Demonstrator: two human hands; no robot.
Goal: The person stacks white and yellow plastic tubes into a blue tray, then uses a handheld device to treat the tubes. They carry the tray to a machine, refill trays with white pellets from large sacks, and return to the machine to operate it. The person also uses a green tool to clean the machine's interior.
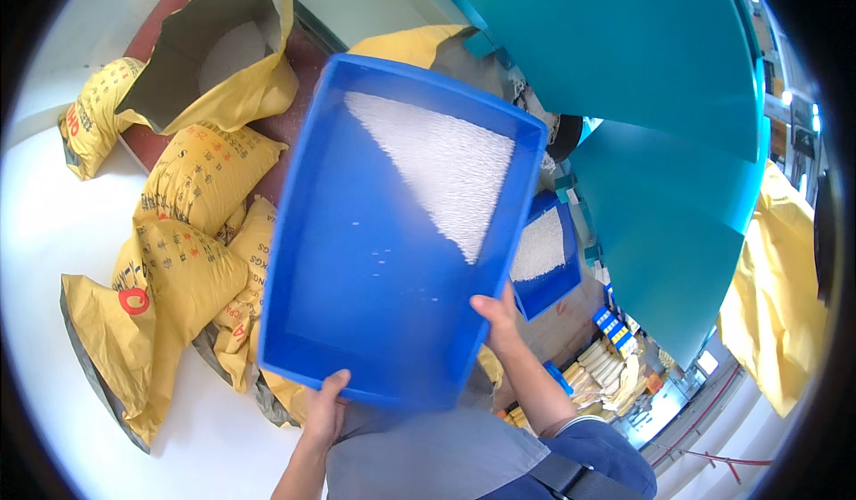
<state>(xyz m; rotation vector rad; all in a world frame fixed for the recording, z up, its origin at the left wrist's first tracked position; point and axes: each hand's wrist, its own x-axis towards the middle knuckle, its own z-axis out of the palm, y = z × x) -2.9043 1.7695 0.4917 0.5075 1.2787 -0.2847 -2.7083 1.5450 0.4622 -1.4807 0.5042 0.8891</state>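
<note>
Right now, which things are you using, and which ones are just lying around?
In use:
- left hand and right hand, gripping the front blue tray
- white grains inside it

Seemingly just around:
- printed yellow sacks
- open yellow sack
- second blue tray, also holding grains
- yellow sheet

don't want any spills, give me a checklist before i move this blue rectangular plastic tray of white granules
1. Left grip: ok, thumb over the near rim of the blue rectangular plastic tray.
2. Right grip: ok, on the tray's right side, towards the near end.
3. White granules inside the walls: ok, banked towards the far right, with a few specks on the bare floor.
4. Tray level: cannot tell from this one view.
5. Gap to the second blue tray with pale granules: cannot tell, the held tray partly hides it.
6. Yellow grey-lined sack open: ok, mouth wide.
</note>
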